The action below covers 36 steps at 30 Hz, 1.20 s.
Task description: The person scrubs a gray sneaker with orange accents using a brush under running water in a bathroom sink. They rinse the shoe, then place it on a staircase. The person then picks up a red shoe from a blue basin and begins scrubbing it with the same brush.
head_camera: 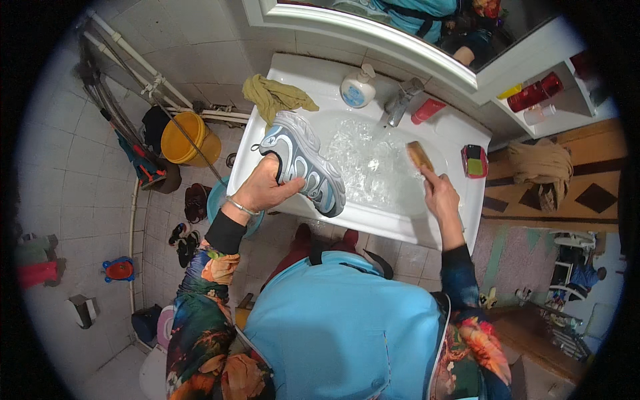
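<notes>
My left hand (267,187) grips a grey and white sneaker (300,160) by its ankle opening, holding it over the left side of the white washbasin (425,220). The sneaker's thick pale sole faces right, its toe toward me. In my right hand (441,197) is a wooden-backed scrubbing brush (419,156), held by its handle over the basin's right side, apart from the shoe. Between them, water (367,165) churns in the bowl below the chrome faucet (400,102). The brush's bristles are hard to make out.
Along the basin's rim are a yellow-green cloth (275,95), a pump soap bottle (358,89), a red tube (428,111) and a soap box with a green sponge (475,162). A mirror cabinet (370,25) overhangs the back. A yellow bucket (187,139) and a blue tub (216,200) stand left.
</notes>
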### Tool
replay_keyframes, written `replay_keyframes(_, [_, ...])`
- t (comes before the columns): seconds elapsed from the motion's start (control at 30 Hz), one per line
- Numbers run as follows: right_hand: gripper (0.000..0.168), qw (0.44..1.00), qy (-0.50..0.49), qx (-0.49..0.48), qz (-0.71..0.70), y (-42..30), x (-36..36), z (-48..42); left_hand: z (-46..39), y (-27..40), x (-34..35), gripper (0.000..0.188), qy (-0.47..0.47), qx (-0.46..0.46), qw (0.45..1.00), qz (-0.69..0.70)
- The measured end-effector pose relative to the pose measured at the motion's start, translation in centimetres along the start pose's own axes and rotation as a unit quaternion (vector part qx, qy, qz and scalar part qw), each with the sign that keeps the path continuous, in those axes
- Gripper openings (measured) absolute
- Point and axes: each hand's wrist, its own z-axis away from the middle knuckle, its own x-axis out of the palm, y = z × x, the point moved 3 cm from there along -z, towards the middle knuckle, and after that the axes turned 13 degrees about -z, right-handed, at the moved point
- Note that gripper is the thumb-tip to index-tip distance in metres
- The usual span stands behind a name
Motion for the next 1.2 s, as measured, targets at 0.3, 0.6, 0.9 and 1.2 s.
replay_keyframes(0.3, [0.048,0.931,-0.124,-0.223,-0.26,-18.1,-0.2,1.1,-3.1,2.7,2.2,0.023,0.019,0.195,0.971,-0.134])
replay_keyframes(0.6, [0.039,0.975,0.024,-0.197,-0.095,-17.3,-6.8,-6.5,-2.3,3.5,3.8,0.024,-0.063,0.139,0.942,-0.3])
replay_keyframes(0.9, [0.035,0.978,-0.095,-0.183,-0.008,-18.4,1.7,-7.5,-1.9,2.5,5.0,0.025,-0.134,0.173,0.901,-0.373])
replay_keyframes(1.2, [0.033,0.979,-0.205,0.009,-0.004,5.1,13.1,-6.0,-1.5,-2.1,2.7,0.034,0.027,0.063,0.974,-0.214])
